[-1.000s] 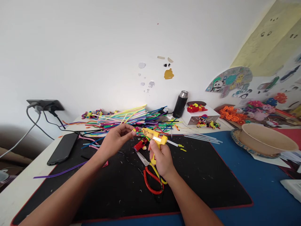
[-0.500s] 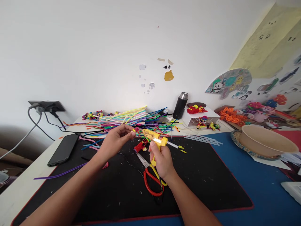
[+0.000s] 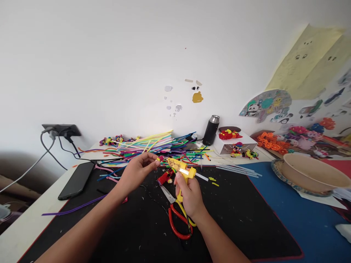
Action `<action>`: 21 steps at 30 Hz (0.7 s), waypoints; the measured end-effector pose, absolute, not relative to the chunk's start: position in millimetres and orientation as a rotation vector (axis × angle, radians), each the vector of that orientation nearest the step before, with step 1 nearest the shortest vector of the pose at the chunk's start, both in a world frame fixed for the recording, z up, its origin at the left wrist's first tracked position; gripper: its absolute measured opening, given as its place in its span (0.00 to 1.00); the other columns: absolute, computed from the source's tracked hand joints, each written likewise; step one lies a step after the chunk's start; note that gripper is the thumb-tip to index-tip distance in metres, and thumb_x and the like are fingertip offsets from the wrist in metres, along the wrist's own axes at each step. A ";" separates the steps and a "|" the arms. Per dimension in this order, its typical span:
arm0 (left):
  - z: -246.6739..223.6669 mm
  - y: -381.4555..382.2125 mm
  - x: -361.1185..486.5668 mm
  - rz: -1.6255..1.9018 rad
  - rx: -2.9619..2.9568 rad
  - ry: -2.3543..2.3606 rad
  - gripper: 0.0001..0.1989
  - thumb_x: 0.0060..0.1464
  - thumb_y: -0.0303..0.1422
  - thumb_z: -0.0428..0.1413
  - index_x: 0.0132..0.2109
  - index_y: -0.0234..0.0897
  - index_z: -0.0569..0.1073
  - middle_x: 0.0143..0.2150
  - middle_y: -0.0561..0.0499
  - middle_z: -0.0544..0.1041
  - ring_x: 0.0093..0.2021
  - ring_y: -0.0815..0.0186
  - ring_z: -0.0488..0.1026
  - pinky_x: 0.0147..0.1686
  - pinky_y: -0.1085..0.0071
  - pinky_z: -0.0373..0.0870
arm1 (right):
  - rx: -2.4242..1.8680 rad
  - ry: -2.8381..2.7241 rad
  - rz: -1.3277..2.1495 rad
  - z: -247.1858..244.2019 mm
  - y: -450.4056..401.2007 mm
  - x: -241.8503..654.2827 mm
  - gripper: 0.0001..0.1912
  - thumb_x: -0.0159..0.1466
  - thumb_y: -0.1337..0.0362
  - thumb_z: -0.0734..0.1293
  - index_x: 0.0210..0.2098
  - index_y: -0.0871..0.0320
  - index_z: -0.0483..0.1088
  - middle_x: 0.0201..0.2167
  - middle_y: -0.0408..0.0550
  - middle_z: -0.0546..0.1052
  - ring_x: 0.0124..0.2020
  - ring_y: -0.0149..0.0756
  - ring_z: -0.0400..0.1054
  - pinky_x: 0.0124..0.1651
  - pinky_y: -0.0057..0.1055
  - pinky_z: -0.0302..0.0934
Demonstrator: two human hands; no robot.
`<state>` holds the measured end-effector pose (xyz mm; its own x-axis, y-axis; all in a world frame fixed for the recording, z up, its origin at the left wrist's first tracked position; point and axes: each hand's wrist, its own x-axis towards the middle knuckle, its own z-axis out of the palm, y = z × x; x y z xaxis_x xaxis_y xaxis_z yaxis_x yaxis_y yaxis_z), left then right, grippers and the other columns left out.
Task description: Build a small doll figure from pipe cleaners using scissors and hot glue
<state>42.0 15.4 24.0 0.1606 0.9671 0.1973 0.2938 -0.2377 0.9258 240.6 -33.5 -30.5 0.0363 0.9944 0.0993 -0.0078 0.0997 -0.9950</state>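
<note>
My right hand (image 3: 189,191) is wrapped round the handle of a yellow glue gun (image 3: 177,165), with a clear glue stick (image 3: 202,176) sticking out of its back. The nozzle points left toward my left hand (image 3: 139,170). Between that hand's thumb and fingertips is pinched a small magenta and yellow pipe-cleaner piece (image 3: 159,159), close to the nozzle. Whether the two touch, I cannot tell. Under the gun, a red pipe-cleaner figure (image 3: 165,177) lies on the black mat (image 3: 236,215). Scissors (image 3: 179,223) with red and yellow handles lie below it, partly covered by my right hand.
A heap of colourful pipe cleaners (image 3: 148,143) lies along the wall. Behind the mat stand a black bottle (image 3: 211,130) and a white box (image 3: 240,140) with small figures. Spare glue sticks (image 3: 238,170) and a bowl (image 3: 312,171) are right, a phone (image 3: 76,180) left.
The whole scene sits slightly lower in the picture as the head view tilts up. Both hands keep nearly the same pose, with the glue gun's nozzle still close to the pinched piece.
</note>
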 end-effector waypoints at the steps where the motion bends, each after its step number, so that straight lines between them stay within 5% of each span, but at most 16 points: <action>1: 24.3 15.3 41.9 1.106 1.669 1.224 0.21 0.54 0.54 0.65 0.40 0.40 0.78 0.32 0.51 0.82 0.35 0.59 0.80 0.38 0.66 0.74 | -1.141 -1.221 1.115 -30.7 -33.5 240.5 0.34 0.65 0.32 0.65 0.24 0.57 0.71 0.12 0.40 0.66 0.15 0.30 0.58 0.22 0.29 0.53; 21: 31.1 12.6 40.6 1.115 1.667 1.255 0.24 0.53 0.57 0.65 0.41 0.40 0.79 0.32 0.49 0.83 0.36 0.57 0.81 0.40 0.63 0.77 | -1.128 -1.250 1.099 -30.8 -33.7 240.8 0.30 0.67 0.36 0.65 0.24 0.56 0.70 0.12 0.39 0.65 0.15 0.31 0.59 0.22 0.28 0.53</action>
<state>40.6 12.6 31.1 0.1369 0.9706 0.1978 0.3108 -0.2317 0.9218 240.8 -33.7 -30.8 0.0231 0.9918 0.1256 0.0024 0.1256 -0.9921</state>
